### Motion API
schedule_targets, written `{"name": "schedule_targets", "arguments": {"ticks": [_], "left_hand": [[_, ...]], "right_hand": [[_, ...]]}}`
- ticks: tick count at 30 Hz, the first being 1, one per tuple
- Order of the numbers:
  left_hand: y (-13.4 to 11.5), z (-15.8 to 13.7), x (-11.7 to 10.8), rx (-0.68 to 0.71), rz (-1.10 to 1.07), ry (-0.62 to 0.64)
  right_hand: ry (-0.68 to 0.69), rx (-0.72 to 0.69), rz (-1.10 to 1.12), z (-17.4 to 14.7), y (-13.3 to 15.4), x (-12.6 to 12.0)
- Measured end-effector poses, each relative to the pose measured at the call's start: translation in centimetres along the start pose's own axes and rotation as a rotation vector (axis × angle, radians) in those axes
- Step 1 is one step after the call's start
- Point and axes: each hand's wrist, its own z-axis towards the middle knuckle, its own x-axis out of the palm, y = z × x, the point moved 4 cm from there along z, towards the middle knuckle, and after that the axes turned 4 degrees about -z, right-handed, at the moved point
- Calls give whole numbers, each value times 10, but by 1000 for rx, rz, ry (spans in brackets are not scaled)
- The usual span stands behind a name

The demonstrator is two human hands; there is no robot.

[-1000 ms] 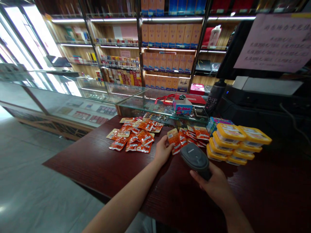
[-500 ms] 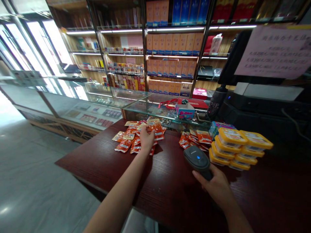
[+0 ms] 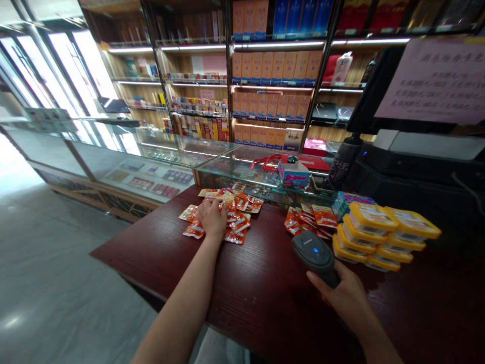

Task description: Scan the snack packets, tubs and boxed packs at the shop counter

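Observation:
A spread pile of orange snack packets (image 3: 238, 221) with cream-coloured ends lies on the dark wooden counter (image 3: 242, 288). My left hand (image 3: 212, 217) rests palm down on the pile's left side, its fingers open over the packets and covering some of them. My right hand (image 3: 346, 290) is wrapped round the handle of a dark grey barcode scanner (image 3: 315, 253), which has a blue light on top. The scanner is held just in front of a smaller heap of similar orange packets (image 3: 308, 218).
Yellow-lidded plastic tubs (image 3: 373, 217) are stacked to the right, beside a colourful box (image 3: 350, 199). A glass display case (image 3: 220, 162) borders the counter's back, with a small blue and pink box (image 3: 294, 177) on it. A monitor bearing a pink sheet (image 3: 428, 83) stands at right.
My left hand has moved left across the pile and lies lower on it. Packets at the pile's right side have shifted. The scanner stays in my right hand.

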Motion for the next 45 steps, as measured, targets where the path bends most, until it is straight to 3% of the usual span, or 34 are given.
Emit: {"name": "schedule_targets", "arguments": {"ticks": [4,8,18,23,27,33,39,42,45], "left_hand": [[-4,-6,1,118,-46,167],[-8,-13,7,200,-73,256],[-12,-15,11,264,-114,151],[-39,-26,6,369,-230,120],[-77,-45,21,476,-336,309],[-122,-68,65,311,-314,631],[-139,-76,79,89,-165,593],[-139,-76,83,18,-271,620],[-127,-74,85,-111,-520,667]], "right_hand": [[-1,3,-8,1,-3,1],[38,-16,-39,1,-2,3],[-18,-57,-68,2,4,-1],[-9,-27,-173,4,3,-2],[-9,13,-279,5,0,0],[-57,32,-323,5,-1,1],[-35,7,-315,8,-5,1],[-55,-9,-292,8,-5,0],[-86,-10,-253,8,-5,-2]]}}
